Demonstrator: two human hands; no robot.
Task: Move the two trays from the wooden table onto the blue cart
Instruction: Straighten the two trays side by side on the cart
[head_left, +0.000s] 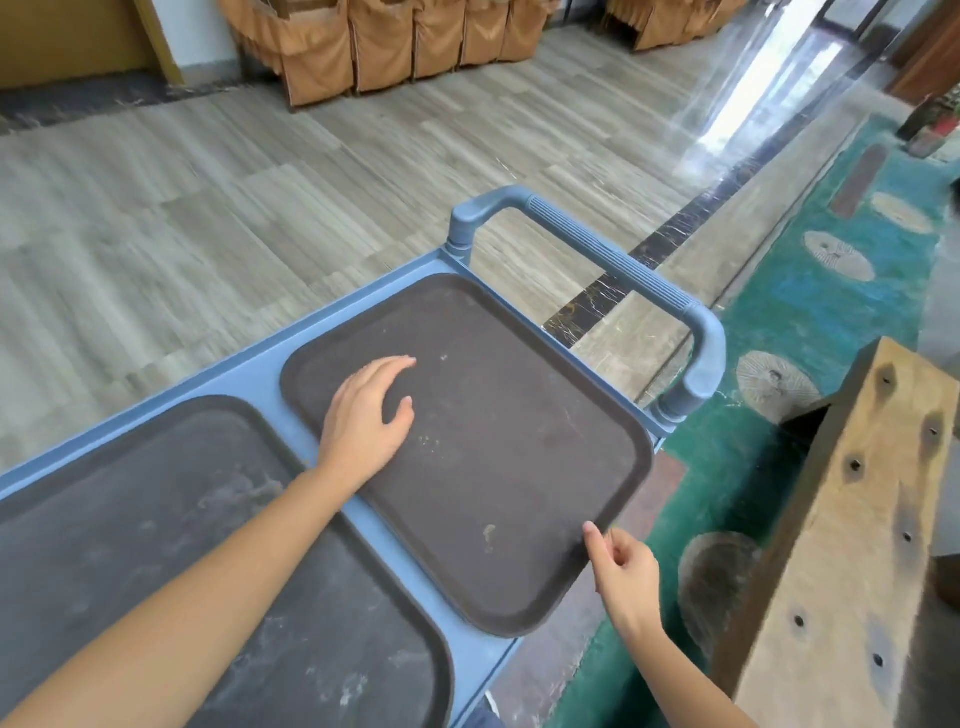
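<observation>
Far tray (493, 441): a flat brown rectangle with round corners and a low raised rim. It looks rough and dull, with pale crumbs and scuffs on it. It lies on top of the blue cart (332, 322), at the handle end. Its long side runs from about 11 o'clock to 5 o'clock, and its near right corner sticks out a little past the cart's edge.
Near tray (182, 545): the same shape and colour, dusty with white smears. It lies flat on the cart at about 8 o'clock from the far tray, just beside it, with a strip of blue between them.
Cart: smooth blue plastic with a raised lip. Its handle (613, 260) is a bent tube with a ribbed part, at about 1 o'clock.
Left hand (363, 421): grip open — fingers spread, palm down, on the far tray's left part.
Right hand (621, 566): fingers loosely curled, one fingertip touching the far tray's right rim — not closed around it.
Wooden bench (852, 545): at 3 o'clock, rough pale planks with dark knots and bolt holes.
Floor (208, 208): grey wood-look planks.
</observation>
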